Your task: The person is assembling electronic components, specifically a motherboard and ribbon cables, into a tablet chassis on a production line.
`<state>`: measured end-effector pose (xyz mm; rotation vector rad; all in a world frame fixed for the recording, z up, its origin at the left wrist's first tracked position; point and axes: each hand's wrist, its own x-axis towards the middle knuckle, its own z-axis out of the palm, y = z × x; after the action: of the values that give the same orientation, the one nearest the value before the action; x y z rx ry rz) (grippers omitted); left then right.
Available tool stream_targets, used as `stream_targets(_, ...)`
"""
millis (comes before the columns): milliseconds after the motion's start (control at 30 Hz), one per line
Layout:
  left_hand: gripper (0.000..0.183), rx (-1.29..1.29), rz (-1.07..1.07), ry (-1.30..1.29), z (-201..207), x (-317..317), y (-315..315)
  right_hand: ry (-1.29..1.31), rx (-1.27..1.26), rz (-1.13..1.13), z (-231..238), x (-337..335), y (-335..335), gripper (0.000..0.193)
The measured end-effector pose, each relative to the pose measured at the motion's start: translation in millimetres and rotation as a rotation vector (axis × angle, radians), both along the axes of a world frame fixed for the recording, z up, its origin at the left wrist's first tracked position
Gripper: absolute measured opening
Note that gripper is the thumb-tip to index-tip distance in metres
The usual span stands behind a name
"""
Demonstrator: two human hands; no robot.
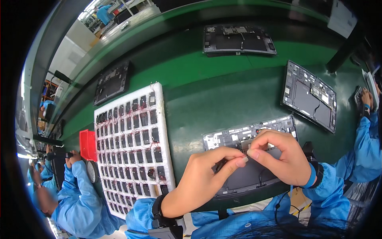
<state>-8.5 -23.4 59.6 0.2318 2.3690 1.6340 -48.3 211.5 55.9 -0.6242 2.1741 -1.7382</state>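
Note:
My left hand (209, 171) and my right hand (278, 153) meet over an open laptop chassis (242, 179), fingertips touching. The thumb and forefinger of each are pinched together. A small dark part shows inside the curled fingers of my left hand, its kind mostly hidden. What my right fingertips pinch is too small to make out. The grey-black chassis lies in front of me, with circuit parts along its far side; my hands cover its middle. To my left lies a white foam tray (169, 159) with rows of small black modules on thin red wires.
More open chassis lie on the green bench: one at the right (308, 97), one at the far side (238, 40), one behind the tray (112, 83). A red bin (87, 144) stands beyond the tray's left edge. Co-workers in blue sit at left (81, 203) and right (366, 139).

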Motion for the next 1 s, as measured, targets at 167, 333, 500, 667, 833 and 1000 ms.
stream_targets(167, 0.019, 0.205, 0.031, -0.170, -4, -10, -5, 0.080, 0.102, 0.058, 4, -8, 2, 0.015)
stream_targets(333, 0.021, 0.183, 0.125, 0.052, -10, -86, -34, 0.246, 0.201, -0.188, 17, -73, 27, 0.037)
stream_targets(500, 0.017, 0.297, 0.427, 0.181, -56, -250, -56, 0.200, 0.384, -0.668, -49, -242, 57, 0.073)
stream_targets(667, 0.023, 0.350, 0.465, -0.102, -93, -302, -38, -0.056, 0.245, -0.651, -81, -289, 36, 0.074)
stream_targets(833, 0.021, 0.391, 0.470, -0.081, -90, -298, -38, 0.070, 0.210, -0.766, -95, -295, 50, 0.050)
stream_targets(1000, 0.020, 0.348, 0.395, -0.047, -41, -244, -28, 0.049, 0.006, -0.635, -28, -235, 95, 0.055)
